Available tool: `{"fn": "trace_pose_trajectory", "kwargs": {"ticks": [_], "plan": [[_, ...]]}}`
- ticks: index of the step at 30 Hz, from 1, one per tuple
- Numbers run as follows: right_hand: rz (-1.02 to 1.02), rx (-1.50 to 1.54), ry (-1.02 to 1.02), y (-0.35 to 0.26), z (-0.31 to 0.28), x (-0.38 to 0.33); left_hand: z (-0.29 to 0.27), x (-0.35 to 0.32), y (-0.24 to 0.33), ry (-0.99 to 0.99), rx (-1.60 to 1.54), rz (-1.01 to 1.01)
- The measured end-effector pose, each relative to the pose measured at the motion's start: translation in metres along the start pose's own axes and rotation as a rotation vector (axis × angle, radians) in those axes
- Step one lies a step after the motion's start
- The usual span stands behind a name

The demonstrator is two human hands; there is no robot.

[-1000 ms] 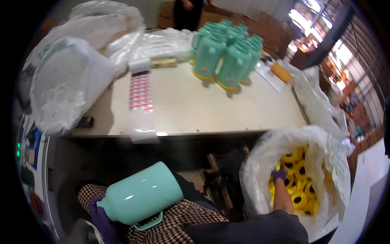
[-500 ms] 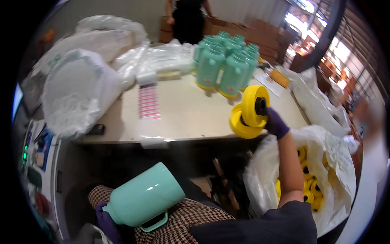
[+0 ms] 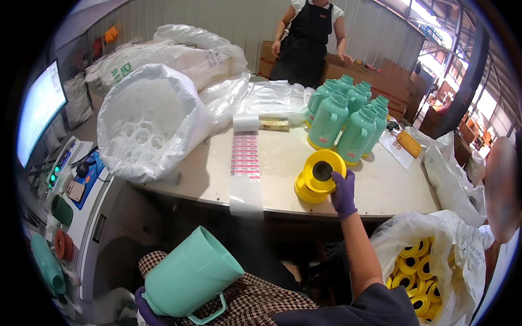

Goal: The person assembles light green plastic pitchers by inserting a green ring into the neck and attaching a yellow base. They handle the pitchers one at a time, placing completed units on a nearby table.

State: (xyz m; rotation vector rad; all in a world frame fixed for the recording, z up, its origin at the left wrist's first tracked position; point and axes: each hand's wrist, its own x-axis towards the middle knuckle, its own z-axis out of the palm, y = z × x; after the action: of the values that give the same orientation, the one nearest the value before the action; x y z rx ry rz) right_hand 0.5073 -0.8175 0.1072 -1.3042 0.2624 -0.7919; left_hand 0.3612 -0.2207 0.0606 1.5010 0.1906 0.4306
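Observation:
My left hand [image 3: 148, 311], in a purple glove, closes round the narrow end of a mint-green flask body [image 3: 190, 271]. The flask lies tilted over my lap, its wide open end up to the right and its handle toward me. My right hand [image 3: 343, 194], also gloved, grips a yellow flask base [image 3: 333, 161] with a black centre above the front of the table. A second yellow base [image 3: 309, 190] sits tilted against it from below; whether it rests on the tabletop I cannot tell. Several green flasks [image 3: 329, 119] with yellow bottoms stand upright behind them.
A bag of yellow bases [image 3: 451, 233] stands at right, below the table [image 3: 206, 187]. At left is a bag of clear rings [image 3: 179, 92]. A label strip [image 3: 244, 155] hangs over the front edge. Across the table stands a person [image 3: 304, 46]; a monitor [image 3: 41, 114] is far left.
My right hand has carried the two yellow bases from the table's right front over the tabletop. My view has turned left and up; my left hand keeps the flask body in my lap.

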Motion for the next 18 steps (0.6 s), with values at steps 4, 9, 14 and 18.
{"fn": "trace_pose_trajectory", "kwargs": {"ticks": [4, 9, 14, 18], "plan": [[-0.037, -0.067, -0.190, -0.051, 0.047, -0.080, 0.054, -0.007, 0.029, -0.030, 0.023, 0.083], [-0.298, -0.202, -0.375, -0.045, 0.103, -0.151, 0.079, -0.001, 0.037, -0.033, -0.133, 0.026], [-0.401, -0.275, -0.558, -0.044, 0.133, -0.177, 0.082, -0.002, 0.056, -0.022, 0.309, 0.228], [-0.618, -0.242, -0.605, -0.037, 0.135, -0.185, 0.078, -0.001, 0.052, -0.008, 0.184, 0.113]]}}
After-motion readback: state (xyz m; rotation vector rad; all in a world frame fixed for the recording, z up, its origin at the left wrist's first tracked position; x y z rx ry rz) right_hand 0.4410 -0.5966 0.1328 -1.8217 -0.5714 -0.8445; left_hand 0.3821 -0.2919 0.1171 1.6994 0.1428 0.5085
